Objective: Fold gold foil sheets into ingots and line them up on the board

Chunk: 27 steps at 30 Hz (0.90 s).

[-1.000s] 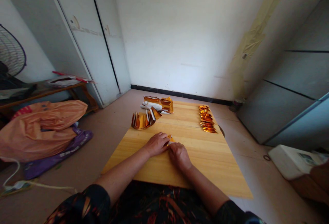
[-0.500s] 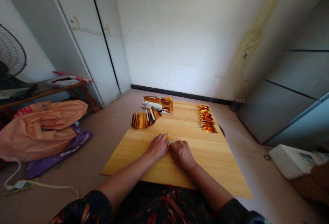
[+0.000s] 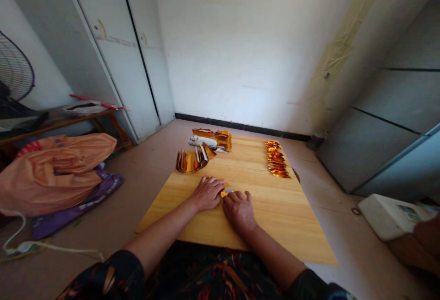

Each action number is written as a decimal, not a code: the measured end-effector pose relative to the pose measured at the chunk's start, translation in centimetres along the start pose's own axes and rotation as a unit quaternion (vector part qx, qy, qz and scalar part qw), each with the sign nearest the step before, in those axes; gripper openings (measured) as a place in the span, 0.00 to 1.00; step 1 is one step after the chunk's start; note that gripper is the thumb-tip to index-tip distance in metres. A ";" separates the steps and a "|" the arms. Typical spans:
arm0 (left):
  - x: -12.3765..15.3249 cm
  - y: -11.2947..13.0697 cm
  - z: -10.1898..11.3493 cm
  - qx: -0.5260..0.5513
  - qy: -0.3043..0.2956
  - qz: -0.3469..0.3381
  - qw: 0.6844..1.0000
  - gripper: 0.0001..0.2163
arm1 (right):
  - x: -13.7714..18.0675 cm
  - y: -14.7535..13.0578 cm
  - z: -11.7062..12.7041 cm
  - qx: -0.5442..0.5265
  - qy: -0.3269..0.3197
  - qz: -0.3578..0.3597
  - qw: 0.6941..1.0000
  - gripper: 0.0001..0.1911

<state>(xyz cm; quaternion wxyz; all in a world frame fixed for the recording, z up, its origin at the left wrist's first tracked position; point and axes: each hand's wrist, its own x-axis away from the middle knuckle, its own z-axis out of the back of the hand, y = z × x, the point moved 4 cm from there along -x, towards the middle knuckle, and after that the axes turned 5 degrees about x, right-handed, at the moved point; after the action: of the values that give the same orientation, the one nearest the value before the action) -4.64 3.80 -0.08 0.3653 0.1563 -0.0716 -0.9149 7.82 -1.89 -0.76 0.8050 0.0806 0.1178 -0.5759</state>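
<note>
Forearms (image 3: 165, 233) converge across the worktop's (image 3: 292, 213) near edge, left hand (image 3: 207, 193) and curled right hand (image 3: 239, 208) touching gold paper (image 3: 226, 191), grasp unclear.

Fingers (image 3: 238, 197) at gold paper (image 3: 228, 190) on tabletop (image 3: 285, 213)

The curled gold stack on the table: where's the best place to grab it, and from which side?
The curled gold stack is probably best pinched at its right end, coming from the right: it bends upward there, so the edge appears to stand off the tabletop. The left hand is nearer.
</note>
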 end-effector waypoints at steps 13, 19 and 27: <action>-0.9 -0.4 0.2 -0.016 0.000 0.004 1.000 0.08 | -3.0 4.5 0.5 0.028 -0.059 0.058 0.996 0.10; -1.1 -0.5 -0.3 -0.040 0.011 -0.031 0.999 0.07 | -3.4 4.4 0.0 0.032 -0.077 0.083 0.993 0.09; -1.8 -2.0 -0.5 0.049 -0.022 -0.033 0.998 0.06 | -3.6 4.3 -0.3 0.052 -0.057 0.103 0.992 0.11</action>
<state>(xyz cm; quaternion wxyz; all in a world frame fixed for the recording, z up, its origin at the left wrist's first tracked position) -4.56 6.43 -0.59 0.3251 0.1561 -0.1192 -0.9250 10.73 2.86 -0.02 0.8600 0.1006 0.0325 -0.4992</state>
